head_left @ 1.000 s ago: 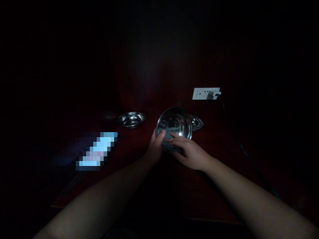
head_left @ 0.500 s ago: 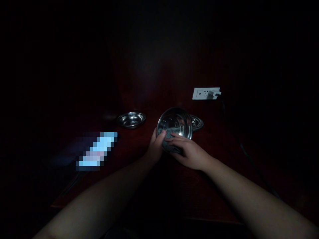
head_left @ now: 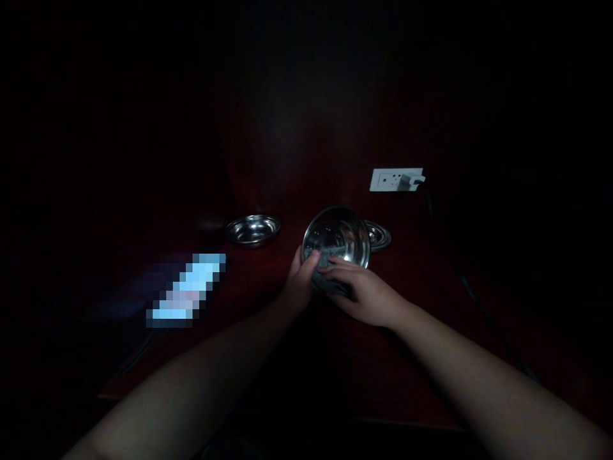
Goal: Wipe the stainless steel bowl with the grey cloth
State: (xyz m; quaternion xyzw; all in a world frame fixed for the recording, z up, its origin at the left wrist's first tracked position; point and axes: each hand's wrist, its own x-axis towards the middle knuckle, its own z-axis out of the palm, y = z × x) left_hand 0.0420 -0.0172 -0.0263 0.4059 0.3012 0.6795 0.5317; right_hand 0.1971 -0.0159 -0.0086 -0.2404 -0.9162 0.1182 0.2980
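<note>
A steel bowl [head_left: 338, 233] is tilted toward me above a dark red table [head_left: 268, 281]. My left hand [head_left: 297, 286] grips the bowl's near left rim, thumb over the edge. My right hand [head_left: 366, 294] is closed on a grey cloth [head_left: 325, 259] that lies over the bowl's near rim and reaches inside it. The scene is very dark.
A second steel bowl [head_left: 252, 229] stands on the table to the left, and a third [head_left: 378, 235] peeks out behind the held one. A white power strip [head_left: 395, 179] with a plug and a dark cable lies at the back right. A glowing blurred screen [head_left: 186, 291] lies left.
</note>
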